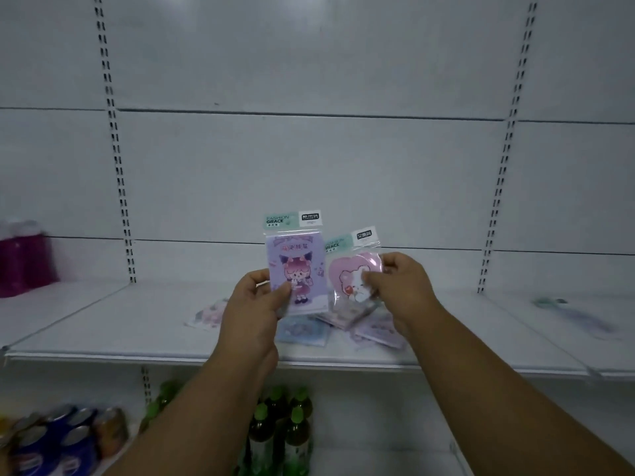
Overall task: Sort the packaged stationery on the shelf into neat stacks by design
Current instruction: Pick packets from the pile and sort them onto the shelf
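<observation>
Below, green bottles (279, 431), cans (65, 438).

Purple girl pack (298, 269), pink heart pack (354, 273) upright.

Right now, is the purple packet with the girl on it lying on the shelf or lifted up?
Lifted up. The left hand holds the purple packet upright above the shelf.
</observation>
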`<state>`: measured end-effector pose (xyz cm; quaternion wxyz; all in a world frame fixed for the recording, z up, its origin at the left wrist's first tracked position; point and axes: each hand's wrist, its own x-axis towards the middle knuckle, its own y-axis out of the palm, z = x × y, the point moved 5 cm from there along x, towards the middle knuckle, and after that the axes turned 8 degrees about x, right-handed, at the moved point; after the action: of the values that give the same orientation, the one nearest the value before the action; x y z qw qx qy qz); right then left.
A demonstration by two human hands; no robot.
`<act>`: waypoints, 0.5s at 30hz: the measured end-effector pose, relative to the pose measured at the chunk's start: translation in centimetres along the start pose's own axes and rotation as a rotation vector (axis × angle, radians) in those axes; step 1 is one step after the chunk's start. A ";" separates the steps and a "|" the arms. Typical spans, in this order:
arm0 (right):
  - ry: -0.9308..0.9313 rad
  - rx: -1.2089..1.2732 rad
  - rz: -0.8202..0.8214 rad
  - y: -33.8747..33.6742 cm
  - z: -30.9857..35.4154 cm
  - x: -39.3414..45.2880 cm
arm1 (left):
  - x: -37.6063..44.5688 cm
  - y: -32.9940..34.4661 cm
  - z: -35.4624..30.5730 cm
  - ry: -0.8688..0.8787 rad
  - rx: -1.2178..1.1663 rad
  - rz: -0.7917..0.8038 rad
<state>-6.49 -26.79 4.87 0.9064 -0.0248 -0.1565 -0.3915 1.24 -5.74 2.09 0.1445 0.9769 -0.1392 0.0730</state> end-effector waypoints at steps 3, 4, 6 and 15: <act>-0.005 0.102 -0.037 -7.4 1.3 -0.5 | -1.6 5.9 0.7 -0.016 -0.011 0.071; -0.017 0.126 -0.054 -10.0 1.7 -0.8 | -2.2 7.8 0.9 -0.022 -0.004 0.088; -0.052 0.165 -0.102 -16.3 2.6 -1.3 | -3.7 13.0 2.0 -0.043 0.016 0.130; -0.075 0.194 -0.194 -40.8 6.5 -1.6 | -10.9 36.6 8.1 -0.149 0.115 0.340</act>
<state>-38.49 -52.88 7.38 0.8559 0.0635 -0.2293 -0.4591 -19.05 -39.07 2.00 0.0635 0.9487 -0.3081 0.0318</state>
